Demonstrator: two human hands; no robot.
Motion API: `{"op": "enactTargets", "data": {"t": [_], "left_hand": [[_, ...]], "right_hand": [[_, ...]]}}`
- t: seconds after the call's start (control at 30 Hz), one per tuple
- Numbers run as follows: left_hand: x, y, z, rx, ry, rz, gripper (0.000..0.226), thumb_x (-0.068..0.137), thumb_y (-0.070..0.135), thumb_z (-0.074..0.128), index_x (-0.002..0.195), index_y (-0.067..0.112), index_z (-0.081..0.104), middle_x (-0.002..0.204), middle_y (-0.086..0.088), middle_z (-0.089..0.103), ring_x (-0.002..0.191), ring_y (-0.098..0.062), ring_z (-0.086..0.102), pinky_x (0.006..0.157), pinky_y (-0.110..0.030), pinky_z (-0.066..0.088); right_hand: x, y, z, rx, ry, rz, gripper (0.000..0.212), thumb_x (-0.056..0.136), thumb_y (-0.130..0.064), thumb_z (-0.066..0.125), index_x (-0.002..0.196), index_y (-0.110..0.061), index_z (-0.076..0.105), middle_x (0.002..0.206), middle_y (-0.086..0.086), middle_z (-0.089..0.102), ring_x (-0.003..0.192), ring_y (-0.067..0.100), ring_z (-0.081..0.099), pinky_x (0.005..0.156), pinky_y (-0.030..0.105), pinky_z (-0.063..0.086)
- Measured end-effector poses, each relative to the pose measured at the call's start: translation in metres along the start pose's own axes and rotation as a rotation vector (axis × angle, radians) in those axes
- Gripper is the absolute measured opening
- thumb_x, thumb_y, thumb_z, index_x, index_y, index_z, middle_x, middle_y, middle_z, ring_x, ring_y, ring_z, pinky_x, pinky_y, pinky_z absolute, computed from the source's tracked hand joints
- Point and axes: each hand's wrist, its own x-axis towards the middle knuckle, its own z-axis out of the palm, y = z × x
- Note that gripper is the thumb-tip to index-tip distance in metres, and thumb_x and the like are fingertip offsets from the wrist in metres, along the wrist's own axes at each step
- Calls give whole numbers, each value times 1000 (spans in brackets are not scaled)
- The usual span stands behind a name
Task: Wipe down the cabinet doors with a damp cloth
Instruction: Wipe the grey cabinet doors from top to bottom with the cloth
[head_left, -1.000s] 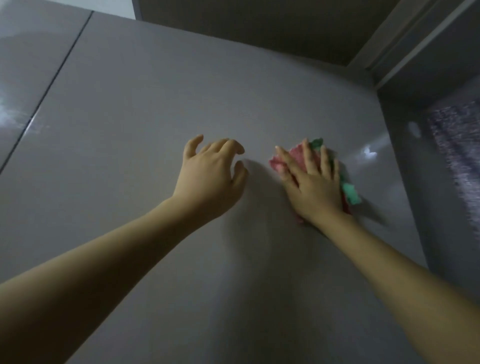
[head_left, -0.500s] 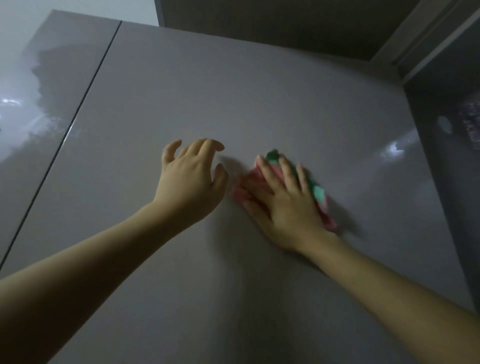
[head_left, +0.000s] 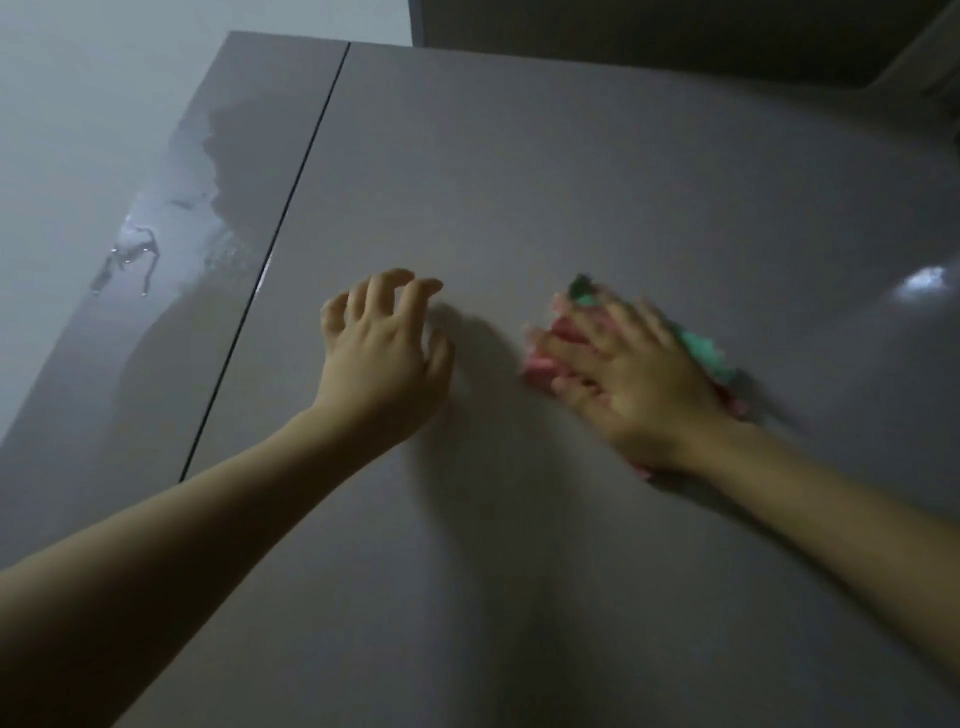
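A glossy grey cabinet door (head_left: 519, 171) fills most of the head view. My right hand (head_left: 634, 384) lies flat on a pink and green cloth (head_left: 701, 348), pressing it against the door with spread fingers; the hand is motion-blurred. The cloth shows around the fingers and under the palm. To its left my left hand (head_left: 384, 353) rests its curved fingertips on the same door and holds nothing.
A dark vertical gap (head_left: 270, 260) separates this door from a neighbouring glossy door (head_left: 156, 291) on the left, which shows wet streaks and reflections. A dark ceiling (head_left: 675, 36) lies above, and a pale wall (head_left: 78, 104) at far left.
My right hand has slid the cloth leftward and slightly down across the door. My left hand stays braced on the door. The camera view has shifted right, showing more of the left door.
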Motion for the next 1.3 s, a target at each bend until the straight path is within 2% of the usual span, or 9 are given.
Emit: {"op": "enactTargets", "data": {"t": [0.17, 0.33, 0.4, 0.6, 0.8, 0.9, 1.0, 1.17, 1.3], "left_hand": [[-8, -26, -10, 33, -11, 34, 64, 83, 48, 21, 137, 21, 43, 143, -8, 37, 132, -27, 31, 113, -40, 10], [-8, -73, -25, 42, 12, -17, 67, 80, 49, 20, 135, 19, 46, 141, -8, 40, 131, -29, 33, 112, -42, 14], [-11, -87, -33, 49, -15, -26, 60, 85, 45, 26, 137, 20, 44, 143, -8, 37, 133, -27, 30, 113, -42, 13], [-15, -143, -55, 38, 17, -19, 63, 84, 47, 23, 134, 17, 46, 141, -10, 40, 132, -28, 32, 112, -42, 15], [-17, -211, -63, 0, 17, -279, 55, 94, 42, 39, 145, 22, 29, 153, -12, 16, 140, -30, 14, 113, -48, 12], [-16, -228, -62, -88, -48, -408, 75, 90, 57, 46, 150, 28, 12, 155, -12, 15, 139, -34, 23, 108, -50, 27], [-12, -241, -60, -210, -110, -525, 96, 78, 73, 50, 150, 31, 4, 146, -16, 40, 122, -41, 49, 95, -48, 43], [-13, -260, -62, -527, -187, -600, 79, 62, 80, 59, 115, 22, 61, 105, 1, 65, 82, -13, 60, 69, -26, 47], [-19, -262, -55, -538, -107, -593, 77, 69, 82, 51, 105, 14, 62, 98, -2, 64, 86, -22, 60, 74, -32, 47]], "right_hand": [[67, 7, -5, 40, 23, 565, 55, 95, -57, 13, 149, -45, 10, 161, 1, 10, 146, 36, 4, 118, 50, -1], [53, -105, 19, 77, 66, 14, 54, 93, -54, 23, 144, -41, 36, 155, 0, 30, 144, 34, 21, 117, 49, 8], [47, -103, 17, 57, 37, -46, 53, 94, -54, 25, 144, -40, 35, 153, 0, 34, 142, 32, 26, 116, 46, 10], [141, -121, 14, 72, 52, 497, 63, 87, -55, 10, 149, -43, 10, 161, 1, 9, 147, 34, 3, 118, 49, -4], [107, -178, 22, 63, -2, 11, 55, 94, -56, 19, 146, -42, 27, 157, -3, 25, 145, 29, 18, 118, 45, 5], [140, -162, 19, 46, 7, 269, 59, 91, -55, 14, 148, -43, 14, 159, -1, 16, 147, 30, 11, 118, 44, 0], [173, -198, 21, 65, 34, 508, 59, 92, -52, 12, 150, -41, 10, 161, -1, 7, 147, 32, 1, 118, 48, -5], [128, -249, 29, 117, -24, -83, 53, 96, -51, 22, 147, -38, 24, 157, -2, 24, 146, 29, 15, 117, 45, 4], [163, -208, 24, 37, 0, 152, 58, 93, -55, 12, 149, -39, 20, 158, -1, 22, 146, 29, 16, 116, 39, 2]]}}
